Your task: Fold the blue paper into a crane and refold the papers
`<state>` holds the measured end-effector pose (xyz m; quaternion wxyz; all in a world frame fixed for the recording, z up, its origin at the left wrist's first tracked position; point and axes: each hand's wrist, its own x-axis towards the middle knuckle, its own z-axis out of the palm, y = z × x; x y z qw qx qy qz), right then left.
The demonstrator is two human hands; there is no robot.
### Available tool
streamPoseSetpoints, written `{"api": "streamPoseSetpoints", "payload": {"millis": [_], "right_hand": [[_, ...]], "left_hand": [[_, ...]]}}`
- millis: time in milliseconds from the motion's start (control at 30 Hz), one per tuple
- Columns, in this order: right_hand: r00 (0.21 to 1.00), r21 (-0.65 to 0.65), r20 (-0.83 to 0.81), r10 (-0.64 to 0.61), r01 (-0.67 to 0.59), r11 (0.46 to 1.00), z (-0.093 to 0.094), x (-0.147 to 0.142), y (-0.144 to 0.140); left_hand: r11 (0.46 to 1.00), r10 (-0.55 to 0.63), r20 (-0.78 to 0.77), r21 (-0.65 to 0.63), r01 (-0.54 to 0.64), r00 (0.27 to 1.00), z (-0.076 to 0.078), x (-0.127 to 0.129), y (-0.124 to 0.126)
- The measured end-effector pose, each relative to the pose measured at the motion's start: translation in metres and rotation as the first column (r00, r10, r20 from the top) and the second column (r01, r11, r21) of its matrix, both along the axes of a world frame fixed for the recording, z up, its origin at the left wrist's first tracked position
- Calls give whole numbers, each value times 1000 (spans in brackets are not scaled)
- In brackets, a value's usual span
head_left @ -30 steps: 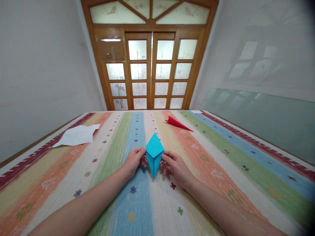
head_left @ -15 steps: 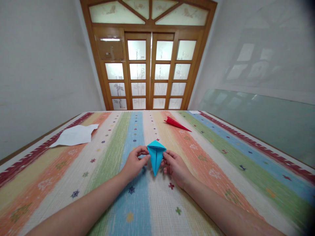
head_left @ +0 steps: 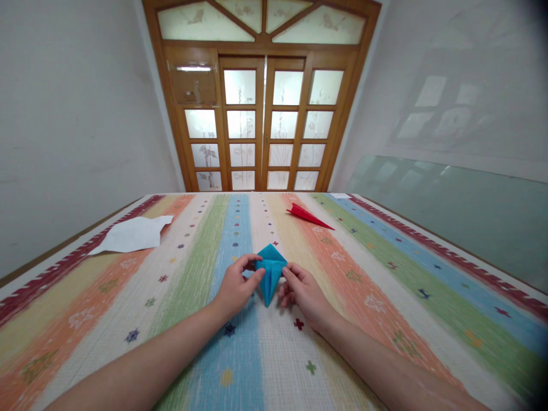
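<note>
Between my hands is a blue folded paper [head_left: 270, 274], kite-shaped, with its long point toward me and a triangular flap at its far end. My left hand [head_left: 240, 282] pinches its left edge, with the thumb lying over the front layer. At the right corner, my right hand [head_left: 303, 288] grips the paper between thumb and index finger, the other fingers curled beneath. Whether the blue paper touches the cloth I cannot tell. Beyond it, to the right, lies a red folded paper [head_left: 309, 216] with a long narrow point.
A striped tablecloth [head_left: 205, 251] covers the table. A white sheet of paper [head_left: 131, 235] with a raised edge lies at the left, and a small white piece [head_left: 340, 196] at the far right. Wooden doors [head_left: 263, 120] stand behind; a glass panel [head_left: 445, 200] leans along the right wall.
The blue paper has tilted and its left side is turned in slightly. My left thumb has moved right, onto the paper's front. My right hand keeps its hold at the right corner.
</note>
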<state>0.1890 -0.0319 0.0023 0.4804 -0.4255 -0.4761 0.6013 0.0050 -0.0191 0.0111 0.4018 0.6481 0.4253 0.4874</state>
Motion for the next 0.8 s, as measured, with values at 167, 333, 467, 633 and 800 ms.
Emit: {"api": "streamPoseSetpoints", "payload": {"millis": [167,333,467,633,800], "right_hand": [[996,46,-43,-74,76,996,4,0,-2],[992,138,92,-81,68,988,10,0,-7],[986,190,149,-74,45,981,9,2,-7],[988,217,129,-84,55,975,2,5,-1],[992,182,104,-70,50,982,-1,7,2]], "left_hand": [[1000,-2,-33,27,2,999,-2,1,2],[1000,-9,-7,-10,9,1000,-3,0,4],[998,-29,23,-47,30,999,-5,1,5],[973,-153,130,-151,172,980,-11,0,12],[936,-230,219,-217,277,948,-11,-4,18]]}}
